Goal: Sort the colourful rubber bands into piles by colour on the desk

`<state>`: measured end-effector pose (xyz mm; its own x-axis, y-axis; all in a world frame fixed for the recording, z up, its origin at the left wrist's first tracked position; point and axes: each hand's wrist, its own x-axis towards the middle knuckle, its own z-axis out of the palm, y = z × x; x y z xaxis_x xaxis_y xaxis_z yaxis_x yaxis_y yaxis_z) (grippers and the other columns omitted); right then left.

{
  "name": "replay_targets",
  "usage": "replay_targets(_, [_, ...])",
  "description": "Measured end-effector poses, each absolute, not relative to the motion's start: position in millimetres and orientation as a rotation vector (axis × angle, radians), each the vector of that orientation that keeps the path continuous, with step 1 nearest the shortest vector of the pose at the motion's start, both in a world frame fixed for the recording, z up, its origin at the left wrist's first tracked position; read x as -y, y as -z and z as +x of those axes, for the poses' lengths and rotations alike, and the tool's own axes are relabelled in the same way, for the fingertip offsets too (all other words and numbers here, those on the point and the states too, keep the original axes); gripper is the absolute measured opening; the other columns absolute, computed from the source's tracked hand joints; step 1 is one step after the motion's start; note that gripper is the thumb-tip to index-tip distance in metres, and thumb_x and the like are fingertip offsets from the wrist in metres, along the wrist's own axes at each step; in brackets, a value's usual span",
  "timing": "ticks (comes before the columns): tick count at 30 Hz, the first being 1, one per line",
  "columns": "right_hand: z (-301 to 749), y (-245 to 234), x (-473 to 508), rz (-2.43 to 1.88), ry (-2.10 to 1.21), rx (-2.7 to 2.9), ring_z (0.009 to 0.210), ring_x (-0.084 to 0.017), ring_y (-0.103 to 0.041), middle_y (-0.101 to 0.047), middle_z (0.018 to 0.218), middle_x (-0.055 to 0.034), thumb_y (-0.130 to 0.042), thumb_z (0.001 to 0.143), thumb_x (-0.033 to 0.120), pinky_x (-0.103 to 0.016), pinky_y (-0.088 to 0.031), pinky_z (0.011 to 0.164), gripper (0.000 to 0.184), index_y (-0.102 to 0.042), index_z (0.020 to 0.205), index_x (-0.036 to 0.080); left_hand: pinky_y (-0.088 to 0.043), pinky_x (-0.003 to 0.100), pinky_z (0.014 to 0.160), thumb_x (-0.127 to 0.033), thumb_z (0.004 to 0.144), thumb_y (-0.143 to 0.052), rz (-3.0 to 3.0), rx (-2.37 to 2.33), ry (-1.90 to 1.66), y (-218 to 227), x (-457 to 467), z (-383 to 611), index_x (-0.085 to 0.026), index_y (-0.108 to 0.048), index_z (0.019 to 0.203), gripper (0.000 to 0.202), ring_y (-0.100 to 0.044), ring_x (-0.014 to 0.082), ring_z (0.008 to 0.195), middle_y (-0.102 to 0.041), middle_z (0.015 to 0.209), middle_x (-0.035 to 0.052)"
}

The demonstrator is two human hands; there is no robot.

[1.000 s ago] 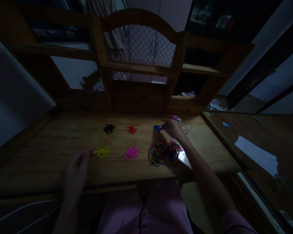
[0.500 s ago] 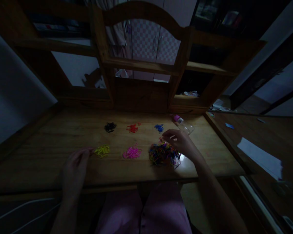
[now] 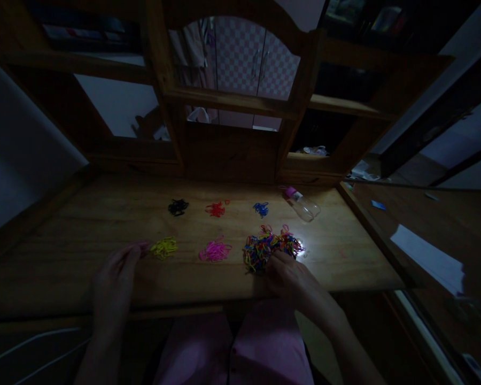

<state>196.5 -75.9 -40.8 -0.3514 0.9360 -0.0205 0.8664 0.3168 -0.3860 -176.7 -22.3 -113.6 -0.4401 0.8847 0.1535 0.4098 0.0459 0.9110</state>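
A mixed pile of coloured rubber bands [image 3: 269, 247] lies on the wooden desk [image 3: 84, 224]. My right hand [image 3: 291, 278] rests at the pile's near edge, fingers curled down onto the bands. Sorted small heaps lie around: black bands [image 3: 178, 207], red bands [image 3: 216, 208], blue bands [image 3: 261, 208], yellow bands [image 3: 164, 247] and pink bands [image 3: 215, 251]. My left hand [image 3: 114, 283] lies on the desk just left of the yellow heap, fingers together and pointing at it, holding nothing that I can see.
A clear bottle with a pink cap [image 3: 302, 203] lies on its side behind the mixed pile. A wooden shelf unit [image 3: 228, 101] rises at the desk's back. A white sheet [image 3: 428, 259] lies on the surface to the right. The room is dim.
My right hand left the blue heap at the back, drew toward me over the mixed pile, and now sits at its near edge. The left hand has stayed put.
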Motion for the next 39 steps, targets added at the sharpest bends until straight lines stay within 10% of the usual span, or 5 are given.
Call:
replay_targets(20, [241.3,41.5,73.4,-1.573,-0.563,1.942,0.071,-0.014,-0.059,-0.063,0.078,-0.0003,-0.06,0.079,0.011,-0.025,-0.046,0.064,0.011,-0.059,0.085,0.02,-0.044,0.04,0.102,-0.044,0.088,-0.055,1.325,-1.927,-1.369,112.1,22.2,-175.3,-0.019,-0.07,0.101,0.032,-0.062,0.0228,0.107,-0.069,0.108,0.0056])
replay_targets(27, [279.0,46.1,59.4,-1.559,-0.488,1.662,0.078,-0.017,-0.063,-0.066,0.092,-0.0039,-0.059,0.084,0.022,-0.03,-0.052,0.071,0.033,-0.06,0.118,0.022,-0.044,0.041,0.103,-0.043,0.088,-0.056,1.324,-1.926,-1.381,113.1,22.8,-175.1,-0.019,-0.07,0.102,0.032,-0.062,0.0237,0.108,-0.07,0.109,0.0053])
replay_targets(39, [270.9,61.4,30.3,-1.695,-0.506,1.8,0.067,-0.015,-0.06,-0.067,0.087,-0.0052,-0.058,0.084,0.023,-0.027,-0.046,0.062,0.024,-0.073,0.103,0.019,-0.044,0.04,0.103,-0.044,0.088,-0.054,1.359,-1.92,-1.366,117.0,22.0,-179.2,-0.019,-0.069,0.103,0.033,-0.062,0.0241,0.108,-0.069,0.11,0.006])
